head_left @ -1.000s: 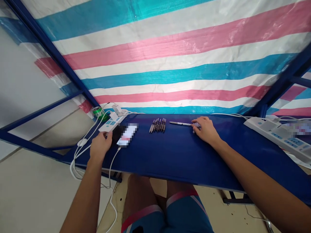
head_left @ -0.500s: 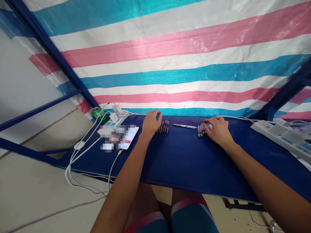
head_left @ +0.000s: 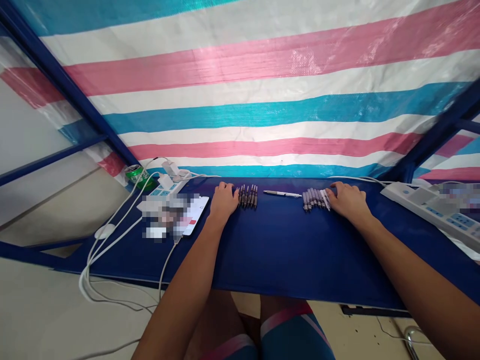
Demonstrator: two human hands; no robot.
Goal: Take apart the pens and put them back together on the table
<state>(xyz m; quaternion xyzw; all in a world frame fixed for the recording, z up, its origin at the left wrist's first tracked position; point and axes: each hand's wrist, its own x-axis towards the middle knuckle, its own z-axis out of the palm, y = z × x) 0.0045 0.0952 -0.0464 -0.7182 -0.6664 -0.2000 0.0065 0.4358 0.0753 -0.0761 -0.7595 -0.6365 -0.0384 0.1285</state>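
Firstly, my right fingers (head_left: pixel 335 188), held together, touch the end of one pen row (head_left: pixel 314 200); any grip is hidden. My left fingers (head_left: pixel 227 186), also together, sit just beside a second row (head_left: pixel 247 196). Between rows: one loose pen (head_left: pixel 282 193). Farther left: a phone (head_left: pixel 195 215), partly blurred, on the blue table (head_left: pixel 273 260).

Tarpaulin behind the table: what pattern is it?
The tarpaulin has pink, white and blue stripes, best seen in the head view.

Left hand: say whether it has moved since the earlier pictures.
Yes, rightward: the left hand has moved away from the power strip, past the phone, to beside the row of dark pens.
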